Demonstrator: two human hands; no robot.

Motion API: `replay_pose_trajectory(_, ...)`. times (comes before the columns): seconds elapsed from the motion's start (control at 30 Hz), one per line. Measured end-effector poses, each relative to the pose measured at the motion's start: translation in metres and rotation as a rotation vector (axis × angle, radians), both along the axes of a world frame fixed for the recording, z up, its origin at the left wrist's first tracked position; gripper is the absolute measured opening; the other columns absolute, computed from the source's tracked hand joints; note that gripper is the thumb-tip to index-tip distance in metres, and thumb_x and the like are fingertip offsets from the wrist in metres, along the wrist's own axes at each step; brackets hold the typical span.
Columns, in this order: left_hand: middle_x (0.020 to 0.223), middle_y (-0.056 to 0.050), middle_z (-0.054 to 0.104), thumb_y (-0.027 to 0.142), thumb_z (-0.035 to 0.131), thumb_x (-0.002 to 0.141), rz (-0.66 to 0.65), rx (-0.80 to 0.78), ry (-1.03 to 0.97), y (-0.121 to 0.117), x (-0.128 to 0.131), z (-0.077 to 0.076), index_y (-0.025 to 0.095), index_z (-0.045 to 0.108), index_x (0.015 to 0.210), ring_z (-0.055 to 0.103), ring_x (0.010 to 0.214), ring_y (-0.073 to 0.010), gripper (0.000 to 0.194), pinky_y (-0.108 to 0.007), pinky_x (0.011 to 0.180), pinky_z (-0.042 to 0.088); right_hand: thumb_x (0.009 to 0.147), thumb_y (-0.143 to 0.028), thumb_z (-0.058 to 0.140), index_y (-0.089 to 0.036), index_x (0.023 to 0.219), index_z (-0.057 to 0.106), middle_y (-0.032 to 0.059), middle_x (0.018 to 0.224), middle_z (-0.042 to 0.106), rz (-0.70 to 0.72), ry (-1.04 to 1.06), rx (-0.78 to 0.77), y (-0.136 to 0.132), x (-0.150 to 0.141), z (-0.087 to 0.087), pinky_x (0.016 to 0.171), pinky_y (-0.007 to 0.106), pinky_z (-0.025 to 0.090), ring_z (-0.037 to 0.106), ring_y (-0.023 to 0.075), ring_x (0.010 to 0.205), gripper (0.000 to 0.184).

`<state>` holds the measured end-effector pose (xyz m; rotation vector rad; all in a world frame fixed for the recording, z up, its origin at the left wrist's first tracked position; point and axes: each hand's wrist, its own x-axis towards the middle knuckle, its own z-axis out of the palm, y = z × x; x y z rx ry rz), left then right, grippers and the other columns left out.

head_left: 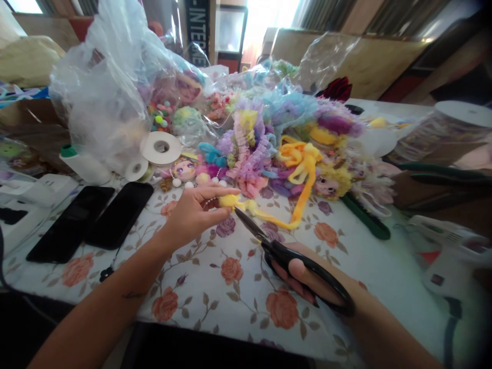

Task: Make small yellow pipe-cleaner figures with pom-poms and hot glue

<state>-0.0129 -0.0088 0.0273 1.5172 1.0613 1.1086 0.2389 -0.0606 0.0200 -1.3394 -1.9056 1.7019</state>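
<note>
Between the thumb and fingers of my left hand (196,210) is the end of a fluffy yellow strip (300,205), which looks like yarn or soft ribbon. From there the strip runs right along the cloth and bends up to a loose yellow bundle (300,156). My right hand (298,271) grips black-handled scissors (280,251). Their blade tips touch or nearly touch the yellow piece beside my left fingertips; the blades look almost closed. Whether the strip lies between the blades I cannot tell. A string of small white beads shows by my left fingers.
Two black phones (119,215) lie left on the floral tablecloth (215,328). Behind my hands are a white ribbon roll (161,148), a doll head (330,182), pastel frilly trims (249,148) and a clear plastic bag (103,97). A hot glue gun (449,246) stands at right.
</note>
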Motion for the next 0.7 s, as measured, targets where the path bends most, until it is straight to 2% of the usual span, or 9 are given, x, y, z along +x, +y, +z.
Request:
replay_pose_trajectory(0.13, 0.095, -0.004, 0.071, 0.01, 0.07, 0.07, 0.012, 0.048, 0.013, 0.0, 0.002, 0.003, 0.021, 0.078, 0.103, 0.056, 0.067, -0.0088, 0.035, -0.02, 0.059, 0.047, 0.061, -0.094, 0.045, -0.023, 0.063, 0.041, -0.0056, 0.044, 0.037, -0.05, -0.011, -0.073, 0.002, -0.007, 0.007, 0.036, 0.023, 0.024, 0.033, 0.0083, 0.038, 0.071)
replay_pose_trajectory(0.27, 0.099, -0.004, 0.071, 0.015, 0.073, 0.071, -0.006, 0.012, -0.013, 0.0, 0.0, 0.0, 0.023, 0.077, 0.104, 0.057, 0.069, -0.0097, 0.034, -0.02, 0.059, 0.047, 0.05, -0.097, 0.05, -0.024, 0.059, 0.038, -0.0075, 0.041, 0.032, -0.069, -0.014, -0.106, 0.003, -0.013, 0.012, 0.034, 0.023, 0.021, 0.028, 0.007, 0.034, 0.074)
replay_pose_trajectory(0.47, 0.091, -0.004, 0.072, 0.026, 0.078, 0.072, -0.034, -0.134, -0.159, 0.003, -0.003, -0.009, 0.023, 0.076, 0.107, 0.059, 0.073, -0.0119, 0.035, -0.021, 0.063, 0.047, 0.061, -0.093, 0.048, -0.021, 0.068, 0.045, -0.0039, 0.048, 0.044, -0.069, 0.009, -0.059, 0.003, -0.006, 0.009, 0.043, 0.023, 0.029, 0.038, 0.0097, 0.045, 0.072)
replay_pose_trajectory(0.7, 0.085, -0.001, 0.07, 0.023, 0.078, 0.073, -0.065, -0.172, -0.211, 0.004, -0.001, -0.008, 0.024, 0.076, 0.104, 0.057, 0.071, -0.0095, 0.032, -0.019, 0.064, 0.048, 0.058, -0.095, 0.046, -0.021, 0.071, 0.046, -0.0037, 0.051, 0.045, -0.084, -0.03, -0.073, 0.001, -0.007, 0.013, 0.045, 0.024, 0.029, 0.038, 0.0106, 0.045, 0.075)
